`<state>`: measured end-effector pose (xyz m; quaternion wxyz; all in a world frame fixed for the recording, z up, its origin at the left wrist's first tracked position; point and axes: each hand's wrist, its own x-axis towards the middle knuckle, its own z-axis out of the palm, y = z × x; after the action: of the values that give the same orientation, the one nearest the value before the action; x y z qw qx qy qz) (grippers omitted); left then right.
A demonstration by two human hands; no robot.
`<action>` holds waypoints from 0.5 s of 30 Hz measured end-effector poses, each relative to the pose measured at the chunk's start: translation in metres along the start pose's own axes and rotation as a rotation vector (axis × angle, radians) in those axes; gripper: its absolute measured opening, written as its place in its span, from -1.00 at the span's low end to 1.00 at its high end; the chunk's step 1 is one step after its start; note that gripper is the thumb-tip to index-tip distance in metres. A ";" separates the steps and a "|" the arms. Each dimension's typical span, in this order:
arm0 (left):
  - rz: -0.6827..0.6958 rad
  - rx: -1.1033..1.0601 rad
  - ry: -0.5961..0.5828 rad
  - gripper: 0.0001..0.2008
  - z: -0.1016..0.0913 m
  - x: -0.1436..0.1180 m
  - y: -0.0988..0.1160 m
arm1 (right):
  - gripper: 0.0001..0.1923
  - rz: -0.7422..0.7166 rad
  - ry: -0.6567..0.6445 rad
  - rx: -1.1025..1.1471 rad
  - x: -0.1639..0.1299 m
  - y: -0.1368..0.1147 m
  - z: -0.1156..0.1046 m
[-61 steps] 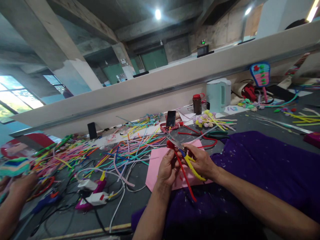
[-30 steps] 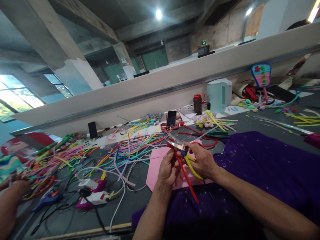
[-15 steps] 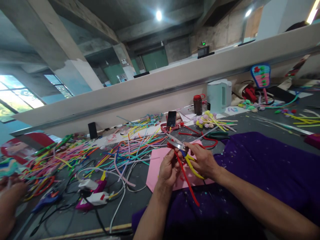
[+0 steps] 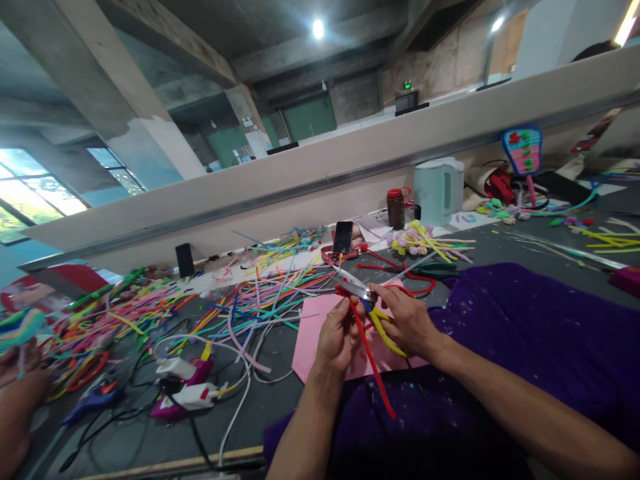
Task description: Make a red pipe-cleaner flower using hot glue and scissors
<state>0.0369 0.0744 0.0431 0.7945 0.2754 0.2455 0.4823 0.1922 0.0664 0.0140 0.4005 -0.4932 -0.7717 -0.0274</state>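
My left hand (image 4: 336, 337) is closed on a red pipe cleaner (image 4: 373, 365), whose long end hangs down toward the purple cloth. In my right hand (image 4: 407, 319) is a pair of scissors (image 4: 384, 333) with yellow and blue handles. Their metal blades point up and left, over the red piece at my left fingertips. How far apart the blades are, I cannot tell. A pink sheet (image 4: 313, 333) lies on the table beneath both hands. The purple cloth (image 4: 520, 320) spreads to the right and in front of me.
Loose pipe cleaners (image 4: 250, 300) cover the table's left side. Near them lie a power strip (image 4: 187, 393) with cables and a blue glue gun (image 4: 95, 400). A phone (image 4: 343, 237), a bottle (image 4: 395, 210) and a kettle (image 4: 439, 192) stand behind. Another person's hand (image 4: 23, 373) is at far left.
The hanging end of the red pipe cleaner has swung slightly. My hands stay in nearly the same place. The other person's hand at far left has shifted with its colourful piece.
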 end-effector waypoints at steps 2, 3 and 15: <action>0.004 0.003 -0.003 -0.86 0.000 0.000 0.000 | -0.45 -0.005 -0.009 0.013 0.000 0.001 0.000; 0.006 0.002 -0.004 -0.86 0.000 0.000 0.000 | -0.44 -0.006 -0.012 0.019 -0.001 0.001 0.000; -0.005 -0.030 -0.003 -0.86 -0.005 0.003 0.000 | -0.41 -0.033 -0.041 0.016 -0.002 0.003 0.003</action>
<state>0.0352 0.0783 0.0389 0.8001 0.2637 0.2376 0.4836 0.1930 0.0683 0.0096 0.3879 -0.4776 -0.7881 -0.0177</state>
